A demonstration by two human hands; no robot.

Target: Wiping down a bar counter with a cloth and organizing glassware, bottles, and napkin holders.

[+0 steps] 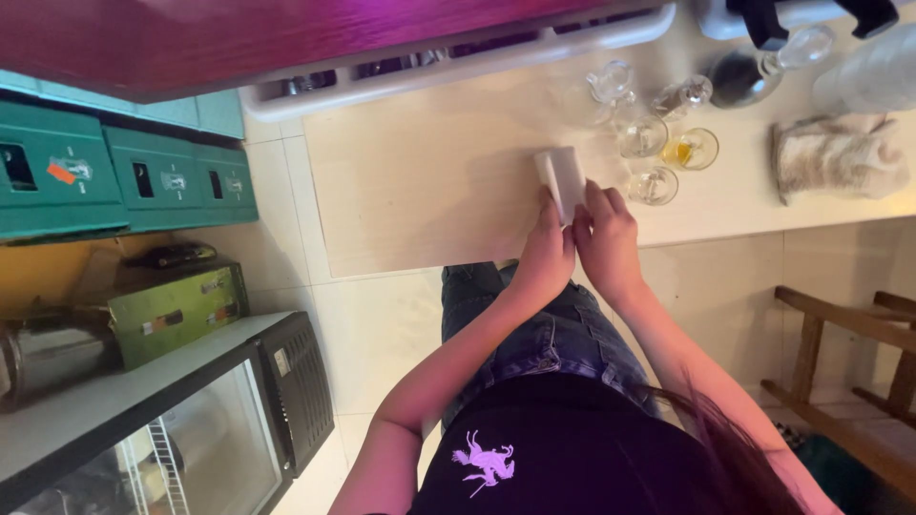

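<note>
Both hands [577, 243] hold a folded cloth [563, 179] on the counter [429, 181]; glasses [658, 157] just right.

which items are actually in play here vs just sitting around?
In play:
- left hand and right hand, both gripping the white folded cloth
- wooden counter under it

Lying about:
- glasses
- rumpled towel
- green crates
- wooden chair
</note>
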